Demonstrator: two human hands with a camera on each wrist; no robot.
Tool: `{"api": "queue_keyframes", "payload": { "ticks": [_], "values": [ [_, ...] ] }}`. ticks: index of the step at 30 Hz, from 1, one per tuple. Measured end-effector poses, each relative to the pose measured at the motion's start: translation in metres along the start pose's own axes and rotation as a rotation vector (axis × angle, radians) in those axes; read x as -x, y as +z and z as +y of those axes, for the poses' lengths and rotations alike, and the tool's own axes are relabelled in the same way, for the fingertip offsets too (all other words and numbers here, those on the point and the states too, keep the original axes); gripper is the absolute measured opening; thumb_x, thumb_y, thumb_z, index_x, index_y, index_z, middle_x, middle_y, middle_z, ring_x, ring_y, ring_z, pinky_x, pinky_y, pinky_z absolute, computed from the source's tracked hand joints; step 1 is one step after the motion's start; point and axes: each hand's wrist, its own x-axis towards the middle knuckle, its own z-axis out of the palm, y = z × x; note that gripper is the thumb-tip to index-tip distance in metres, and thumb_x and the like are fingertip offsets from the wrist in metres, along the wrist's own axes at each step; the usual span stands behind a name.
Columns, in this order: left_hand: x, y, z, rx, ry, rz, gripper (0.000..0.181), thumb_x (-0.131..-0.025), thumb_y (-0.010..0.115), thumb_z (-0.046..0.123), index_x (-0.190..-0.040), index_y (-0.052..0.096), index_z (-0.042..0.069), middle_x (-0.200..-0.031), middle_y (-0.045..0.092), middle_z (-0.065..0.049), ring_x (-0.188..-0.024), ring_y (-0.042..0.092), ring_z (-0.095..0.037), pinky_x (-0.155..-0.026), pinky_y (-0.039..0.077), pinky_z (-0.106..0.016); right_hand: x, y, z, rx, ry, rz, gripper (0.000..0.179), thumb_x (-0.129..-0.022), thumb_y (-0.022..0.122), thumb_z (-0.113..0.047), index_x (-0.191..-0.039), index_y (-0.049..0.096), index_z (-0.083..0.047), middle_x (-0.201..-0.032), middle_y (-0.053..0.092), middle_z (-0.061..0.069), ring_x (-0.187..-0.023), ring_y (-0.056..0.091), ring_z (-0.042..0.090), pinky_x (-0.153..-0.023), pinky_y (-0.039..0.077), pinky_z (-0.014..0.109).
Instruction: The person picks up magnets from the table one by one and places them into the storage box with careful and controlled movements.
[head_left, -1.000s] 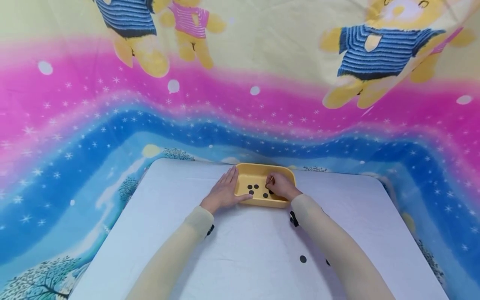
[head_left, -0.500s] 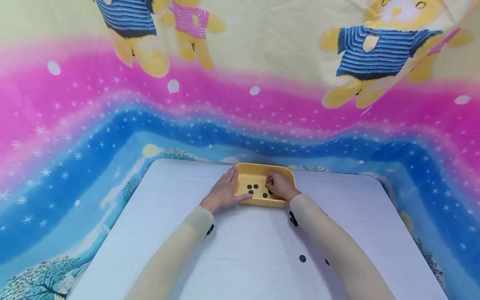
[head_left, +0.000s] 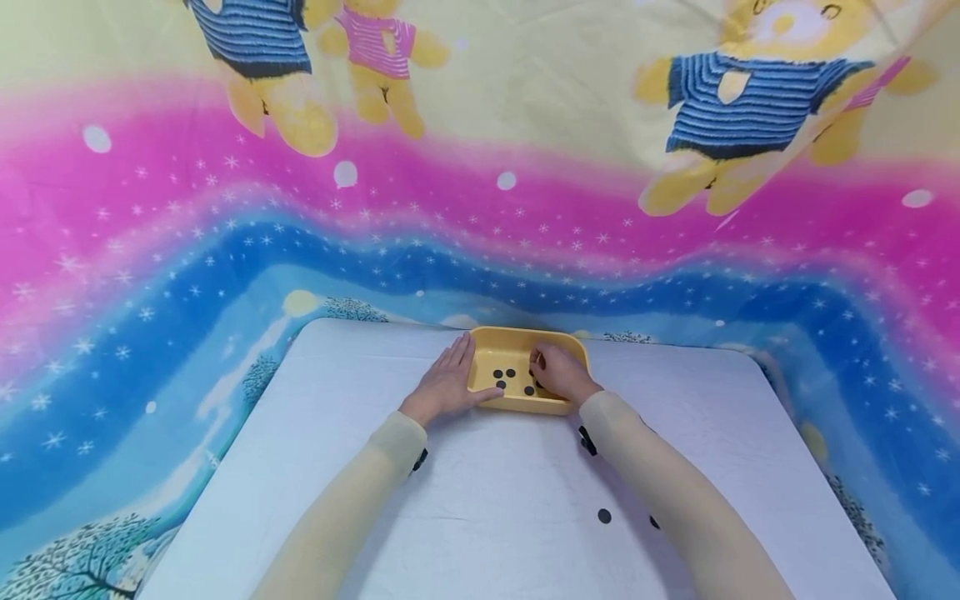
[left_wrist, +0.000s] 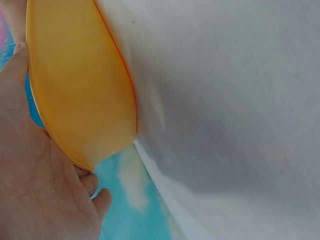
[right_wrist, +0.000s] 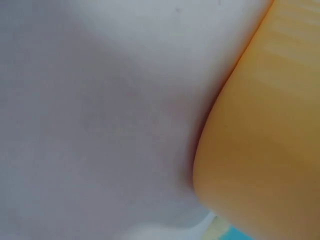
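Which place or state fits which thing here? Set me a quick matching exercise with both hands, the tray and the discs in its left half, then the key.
Things:
1. left hand
2. right hand
3. tray
4. three dark discs

Places and states:
A. yellow, near the far edge of the white tabletop
B. reaching inside, toward the right end
C. lying close together on the inside bottom
D. against the left end, outside

Pairs: 1-D, 2-B, 3-A, 4-C
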Motion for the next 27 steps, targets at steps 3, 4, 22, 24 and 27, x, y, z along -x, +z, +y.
{"api": "queue_keyframes", "payload": {
  "ticks": [3,4,22,24,27],
  "values": [
    [0.0,0.0,0.0,-0.01,-0.001,-0.009,0.122,-0.096,0.049,0.084,-0.172,-0.002,0.003,-0.181,-0.006,-0.015,-0.167,-0.002,-0.028,-0.135,0.005,-0.041,0.003,-0.001,0.0,-0.015,-0.02,0.022,0.008,-0.107,0.065,-0.016,-0.109,0.067,-0.009,-0.09,0.064,0.006,-0.073,0.058,0.019,-0.064,0.05,0.034],
    [0.0,0.0,0.0,-0.007,-0.001,-0.012,0.122,-0.096,0.049,0.084,-0.172,-0.002,0.003,-0.181,-0.007,-0.014,-0.167,-0.003,-0.027,-0.135,0.004,-0.041,0.005,-0.002,0.0,-0.019,-0.024,0.027,0.008,-0.107,0.065,-0.016,-0.11,0.067,-0.009,-0.091,0.065,0.006,-0.073,0.059,0.019,-0.064,0.05,0.034],
    [-0.001,-0.002,-0.001,0.021,0.002,-0.007,0.121,-0.097,0.054,0.08,-0.171,-0.003,0.003,-0.18,-0.01,-0.013,-0.167,-0.003,-0.029,-0.135,0.002,-0.042,0.045,-0.029,0.004,-0.072,-0.117,0.075,0.008,-0.105,0.069,-0.014,-0.112,0.067,-0.012,-0.103,0.065,0.004,-0.084,0.058,0.02,-0.073,0.051,0.037],
    [-0.001,-0.002,-0.001,0.023,0.006,-0.005,0.121,-0.097,0.054,0.079,-0.171,-0.002,0.003,-0.18,-0.009,-0.013,-0.167,-0.003,-0.029,-0.135,0.003,-0.043,0.051,-0.031,0.004,-0.077,-0.131,0.081,0.007,-0.104,0.07,-0.013,-0.11,0.067,-0.011,-0.103,0.065,0.005,-0.085,0.058,0.021,-0.073,0.051,0.036],
    [0.0,-0.003,-0.001,0.028,0.001,-0.014,0.12,-0.098,0.055,0.079,-0.171,-0.003,0.003,-0.179,-0.014,-0.01,-0.167,-0.007,-0.026,-0.135,0.001,-0.041,0.062,-0.033,0.001,-0.08,-0.147,0.09,0.007,-0.103,0.072,-0.012,-0.109,0.068,-0.01,-0.104,0.066,0.005,-0.089,0.061,0.024,-0.075,0.052,0.036]
  ]
}}
